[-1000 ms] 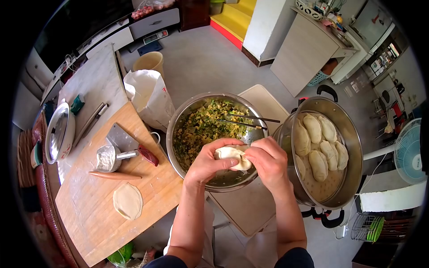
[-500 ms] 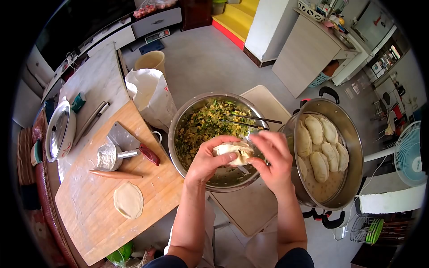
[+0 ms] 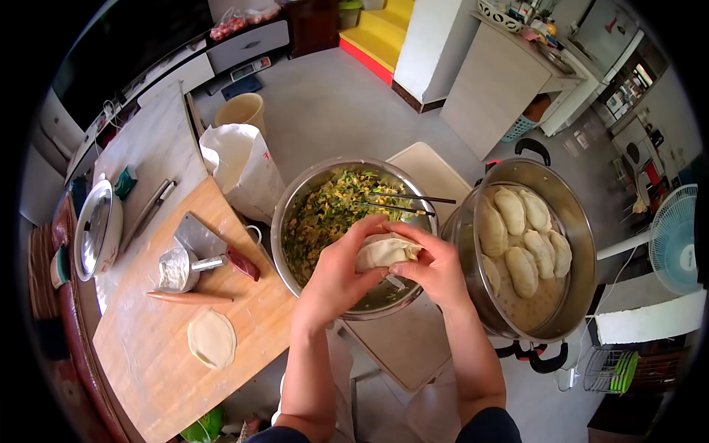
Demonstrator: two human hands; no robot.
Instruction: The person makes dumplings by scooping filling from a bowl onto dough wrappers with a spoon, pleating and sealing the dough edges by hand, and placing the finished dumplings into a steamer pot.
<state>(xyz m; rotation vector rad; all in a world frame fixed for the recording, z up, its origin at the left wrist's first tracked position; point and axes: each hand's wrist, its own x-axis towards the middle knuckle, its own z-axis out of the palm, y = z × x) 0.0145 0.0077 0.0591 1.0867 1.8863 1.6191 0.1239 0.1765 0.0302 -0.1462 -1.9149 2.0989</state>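
Note:
Above the near side of a steel bowl (image 3: 280,240), both hands hold a large folded dumpling (image 3: 382,252) of pale dough. My left hand (image 3: 336,279) curls around its left side, thumb in front. My right hand (image 3: 437,275) closes on the right end, where the dough is gathered; the fingers partly hide the edge. Chopped green and yellow filling (image 3: 340,199) lies in the bowl, and dark chopsticks (image 3: 402,196) rest across its right rim. To the right, a steel pot (image 3: 586,244) contains several shaped dumplings (image 3: 522,272).
At left, a wooden board (image 3: 255,321) carries a round dough wrapper (image 3: 211,339), a small rolling pin (image 3: 190,298), a metal scoop of flour (image 3: 176,269) and a cleaver (image 3: 199,236). A white sack (image 3: 247,173) stands behind the bowl. A fan (image 3: 672,240) is far right.
My right hand has come in from the right and its raised fingers have closed over the dumpling's right end. The left fingers now reach further over the top. The view has shifted slightly.

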